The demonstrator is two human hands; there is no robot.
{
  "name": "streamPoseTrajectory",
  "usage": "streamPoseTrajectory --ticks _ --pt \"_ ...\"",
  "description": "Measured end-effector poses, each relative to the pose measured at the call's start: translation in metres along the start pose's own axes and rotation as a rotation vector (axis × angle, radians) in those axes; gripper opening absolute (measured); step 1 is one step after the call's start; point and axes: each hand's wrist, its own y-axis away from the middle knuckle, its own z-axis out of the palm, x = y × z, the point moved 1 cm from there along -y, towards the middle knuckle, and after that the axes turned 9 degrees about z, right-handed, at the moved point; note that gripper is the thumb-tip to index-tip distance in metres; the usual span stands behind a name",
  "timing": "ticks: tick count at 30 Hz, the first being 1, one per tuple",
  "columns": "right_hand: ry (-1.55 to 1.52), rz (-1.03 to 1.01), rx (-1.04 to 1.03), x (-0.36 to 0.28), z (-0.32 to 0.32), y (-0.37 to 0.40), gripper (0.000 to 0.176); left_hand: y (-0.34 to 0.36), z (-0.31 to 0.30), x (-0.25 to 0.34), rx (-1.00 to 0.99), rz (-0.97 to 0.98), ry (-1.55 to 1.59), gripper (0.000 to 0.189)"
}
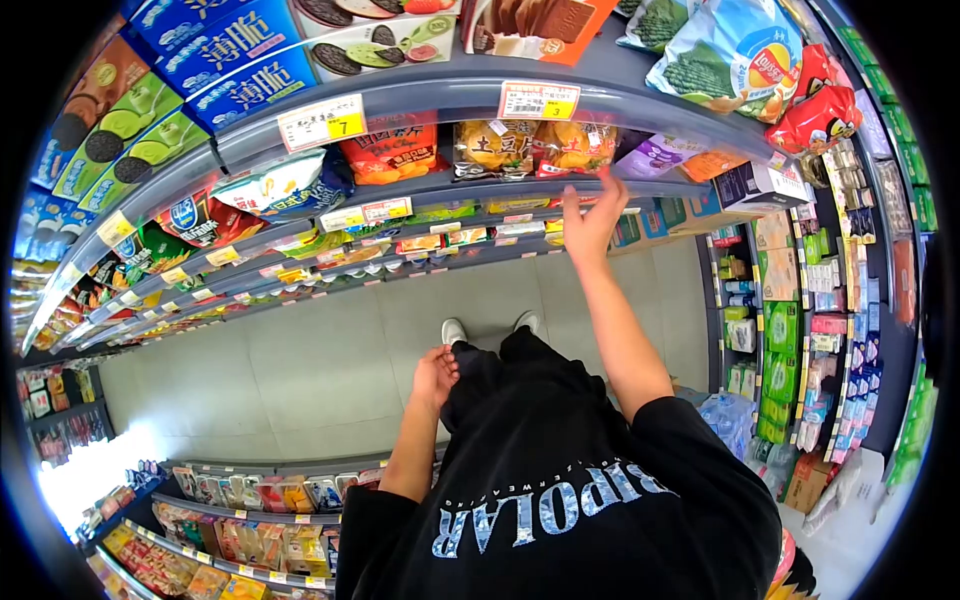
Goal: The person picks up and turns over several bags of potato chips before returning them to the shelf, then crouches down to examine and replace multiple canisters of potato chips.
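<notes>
My right hand (594,220) is raised at the shelf edge, its fingers apart and holding nothing; the fingertips are close to an orange and red snack bag (577,148). Left of that bag stands a similar yellow bag (492,150), and a red bag (392,148) lies further left. A purple bag (655,156) is to the right of my hand. My left hand (435,376) hangs low beside my leg, over the floor, with its fingers curled; nothing can be made out in it.
Cookie boxes (240,60) and large chip bags (735,60) fill the upper shelf. A dark box (760,188) juts out at the right end. More shelving (250,515) stands behind me, and side racks (835,300) at the right. The tiled floor (280,370) runs between.
</notes>
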Motion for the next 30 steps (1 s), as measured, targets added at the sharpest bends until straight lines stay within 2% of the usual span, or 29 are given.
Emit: streamPoseTrajectory --ticks 2,4,5,8,11,17,20,23,27,30 --pt "-0.065 0.000 -0.092 0.016 -0.014 0.019 0.047 -0.004 -0.003 -0.003 -0.023 0.003 0.010 0.013" --pt "-0.111 0.231 -0.375 0.034 -0.031 0.040 0.035 -0.009 -0.007 -0.008 -0.086 0.009 0.025 0.013" --pt "-0.137 0.349 -0.516 0.046 -0.040 0.052 0.029 -0.011 -0.006 -0.011 -0.049 0.013 0.017 0.012" --pt "-0.074 0.449 -0.852 0.118 -0.050 0.096 0.026 -0.015 0.006 -0.016 0.025 0.037 0.006 0.010" --pt "0.006 0.467 -1.214 0.170 -0.066 0.128 0.032 -0.014 0.016 -0.023 0.037 0.073 0.004 0.009" --pt "0.016 0.572 -1.217 0.238 -0.084 0.155 0.037 -0.007 0.040 -0.053 0.047 0.180 0.013 0.011" --pt "-0.034 0.756 -1.221 0.290 -0.094 0.164 0.034 -0.007 0.052 -0.091 0.058 0.207 -0.022 0.010" --pt "-0.348 0.992 -1.110 0.284 -0.143 0.141 0.031 -0.003 0.067 -0.143 0.155 0.172 -0.228 0.011" --pt "-0.323 1.077 -1.035 0.341 -0.179 0.148 0.020 0.016 0.088 -0.195 0.190 0.187 -0.527 0.013" --pt "-0.219 1.183 -1.003 0.405 -0.199 0.186 0.015 0.031 0.079 -0.228 0.217 0.222 -0.672 0.013"
